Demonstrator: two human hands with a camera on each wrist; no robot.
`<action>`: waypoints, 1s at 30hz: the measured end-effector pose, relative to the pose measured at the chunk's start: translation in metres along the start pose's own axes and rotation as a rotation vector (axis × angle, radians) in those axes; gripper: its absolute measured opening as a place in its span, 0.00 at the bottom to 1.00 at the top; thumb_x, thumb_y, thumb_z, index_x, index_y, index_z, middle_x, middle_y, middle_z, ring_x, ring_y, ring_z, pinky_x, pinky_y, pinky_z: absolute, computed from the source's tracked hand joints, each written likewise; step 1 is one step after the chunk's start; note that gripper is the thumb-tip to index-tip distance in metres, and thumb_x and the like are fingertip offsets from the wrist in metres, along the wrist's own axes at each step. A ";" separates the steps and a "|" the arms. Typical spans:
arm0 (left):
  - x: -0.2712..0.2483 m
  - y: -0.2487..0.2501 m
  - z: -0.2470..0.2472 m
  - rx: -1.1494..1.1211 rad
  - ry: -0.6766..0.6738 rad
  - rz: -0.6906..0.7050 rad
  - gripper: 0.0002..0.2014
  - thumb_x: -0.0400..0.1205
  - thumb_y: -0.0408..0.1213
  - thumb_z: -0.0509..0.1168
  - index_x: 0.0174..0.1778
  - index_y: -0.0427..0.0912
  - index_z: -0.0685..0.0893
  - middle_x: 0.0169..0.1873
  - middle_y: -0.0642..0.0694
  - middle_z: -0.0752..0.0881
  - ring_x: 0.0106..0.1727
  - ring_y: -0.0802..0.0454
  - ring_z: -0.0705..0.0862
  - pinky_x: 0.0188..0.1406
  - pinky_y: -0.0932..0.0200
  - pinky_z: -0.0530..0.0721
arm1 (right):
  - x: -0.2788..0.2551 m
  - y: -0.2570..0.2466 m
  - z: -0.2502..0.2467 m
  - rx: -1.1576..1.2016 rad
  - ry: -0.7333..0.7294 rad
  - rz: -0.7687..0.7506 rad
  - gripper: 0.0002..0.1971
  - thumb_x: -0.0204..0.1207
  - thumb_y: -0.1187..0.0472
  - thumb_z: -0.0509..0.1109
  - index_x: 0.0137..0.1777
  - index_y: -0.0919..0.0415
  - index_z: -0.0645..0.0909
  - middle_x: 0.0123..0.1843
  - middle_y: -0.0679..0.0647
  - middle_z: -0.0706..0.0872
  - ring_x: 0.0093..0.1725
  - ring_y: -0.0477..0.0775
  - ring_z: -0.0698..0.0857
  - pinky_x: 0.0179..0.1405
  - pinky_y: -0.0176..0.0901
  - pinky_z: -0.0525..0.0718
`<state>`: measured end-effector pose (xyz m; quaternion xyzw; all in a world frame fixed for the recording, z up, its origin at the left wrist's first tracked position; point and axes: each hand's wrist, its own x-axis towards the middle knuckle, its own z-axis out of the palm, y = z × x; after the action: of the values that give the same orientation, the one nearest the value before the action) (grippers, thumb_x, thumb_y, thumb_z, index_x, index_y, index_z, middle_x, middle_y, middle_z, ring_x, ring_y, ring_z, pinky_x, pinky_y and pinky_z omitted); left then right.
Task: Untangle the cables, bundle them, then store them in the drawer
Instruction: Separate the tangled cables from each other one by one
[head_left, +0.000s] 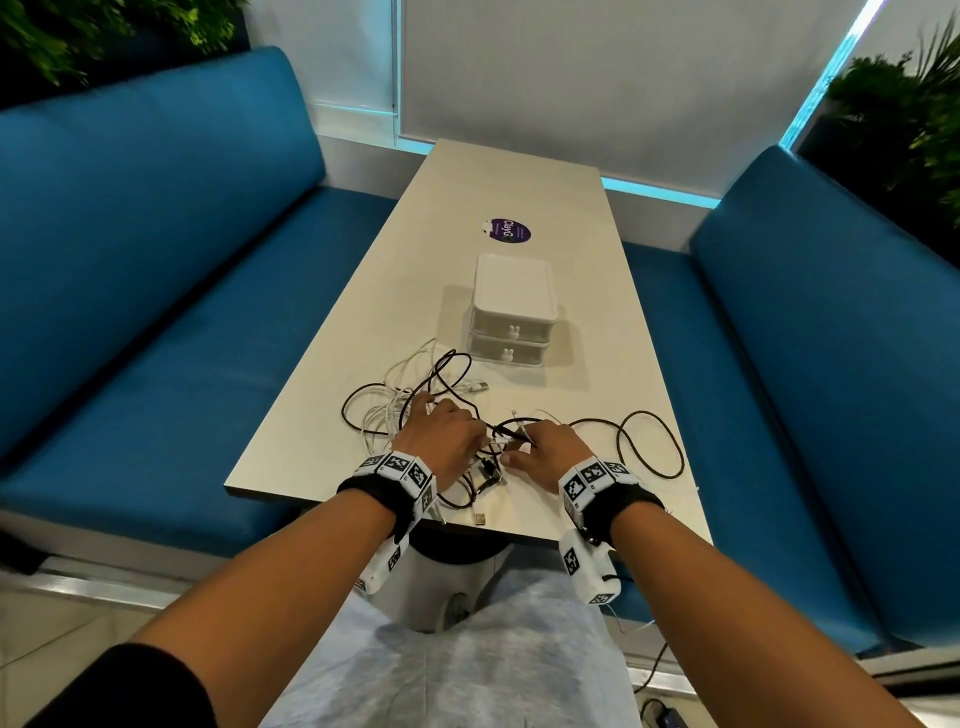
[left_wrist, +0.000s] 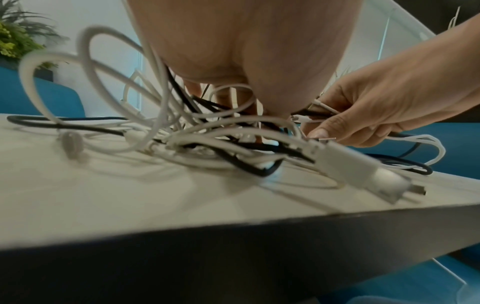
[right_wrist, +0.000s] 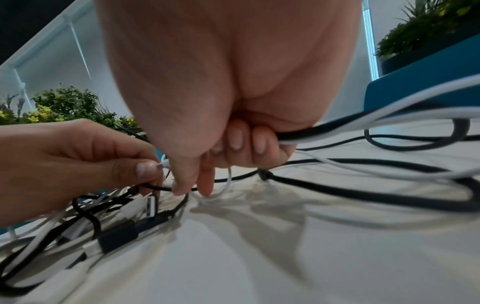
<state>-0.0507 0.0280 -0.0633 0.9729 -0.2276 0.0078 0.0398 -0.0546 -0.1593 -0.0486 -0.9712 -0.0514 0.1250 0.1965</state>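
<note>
A tangle of black and white cables (head_left: 400, 395) lies on the near end of the pale table (head_left: 519, 176). My left hand (head_left: 467, 431) reaches into the middle of it, and in the right wrist view the left hand (right_wrist: 148, 174) pinches a thin black cable and a white connector. My right hand (head_left: 530, 441) sits close beside it; its curled fingers (right_wrist: 246, 142) grip a black and a white cable together. A black loop (head_left: 649, 441) trails off to the right. The white two-drawer unit (head_left: 511, 312) stands just beyond the tangle, both drawers shut.
A white USB plug (left_wrist: 363, 170) and a loose plug (head_left: 480, 518) lie near the table's front edge. A purple sticker (head_left: 506, 230) marks the table behind the drawers. Blue benches (head_left: 156, 234) flank both sides, with plants (head_left: 904, 114) in the corners.
</note>
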 end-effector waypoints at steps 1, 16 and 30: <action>0.000 0.000 0.001 -0.011 0.002 -0.003 0.15 0.89 0.49 0.50 0.54 0.54 0.83 0.52 0.54 0.85 0.65 0.49 0.75 0.76 0.36 0.54 | 0.001 0.000 0.001 0.001 0.008 0.007 0.11 0.75 0.49 0.73 0.52 0.52 0.87 0.53 0.54 0.89 0.55 0.57 0.85 0.45 0.39 0.74; -0.001 -0.014 0.004 0.156 -0.024 0.012 0.12 0.88 0.45 0.55 0.58 0.55 0.84 0.58 0.55 0.83 0.69 0.47 0.72 0.78 0.34 0.54 | -0.009 0.052 -0.038 -0.382 0.048 0.241 0.13 0.85 0.55 0.59 0.62 0.60 0.79 0.58 0.61 0.84 0.55 0.63 0.85 0.47 0.48 0.80; 0.000 -0.004 0.004 0.185 -0.007 0.026 0.12 0.87 0.47 0.56 0.58 0.55 0.84 0.57 0.53 0.84 0.67 0.46 0.73 0.77 0.33 0.55 | -0.008 0.013 -0.027 -0.104 0.147 0.035 0.17 0.86 0.50 0.59 0.61 0.62 0.81 0.59 0.62 0.86 0.60 0.63 0.83 0.53 0.45 0.76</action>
<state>-0.0488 0.0316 -0.0678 0.9694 -0.2388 0.0259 -0.0512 -0.0549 -0.1821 -0.0278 -0.9873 -0.0263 0.0538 0.1470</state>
